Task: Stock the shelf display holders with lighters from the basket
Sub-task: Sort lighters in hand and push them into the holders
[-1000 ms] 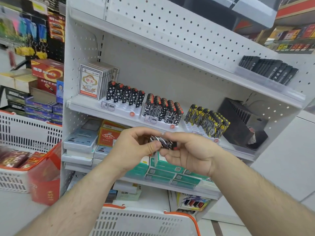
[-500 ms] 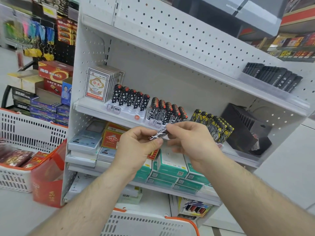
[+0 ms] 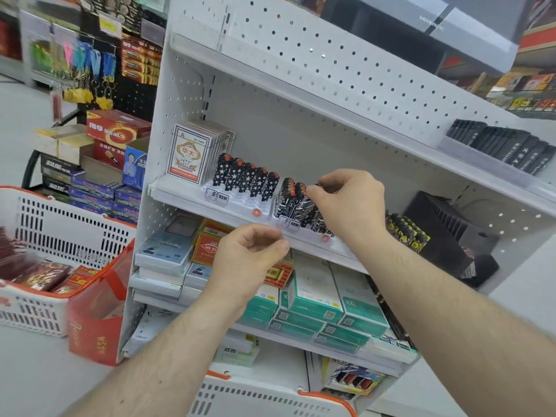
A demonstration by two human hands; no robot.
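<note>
My right hand [image 3: 346,203] reaches over the middle display holder [image 3: 284,221] and pinches a black-and-white patterned lighter [image 3: 318,188] at its top, among the same patterned lighters [image 3: 290,200] standing there. My left hand [image 3: 249,257] hovers below the shelf edge with its fingers loosely curled and nothing in it. A holder of star-patterned lighters [image 3: 243,179] stands to the left. Yellow-and-black lighters [image 3: 406,231] stand to the right, partly hidden by my right forearm. The white basket [image 3: 255,398] shows only its rim at the bottom.
Playing-card packs [image 3: 189,155] stand at the shelf's left end; a black empty holder [image 3: 445,233] sits at the right. Boxes fill the lower shelves [image 3: 316,296]. A second white basket [image 3: 54,230] with red packets is at the left.
My right hand took the patterned lighter out of my left fingers and lifted it up to the middle holder. My left hand stayed low, now holding nothing.
</note>
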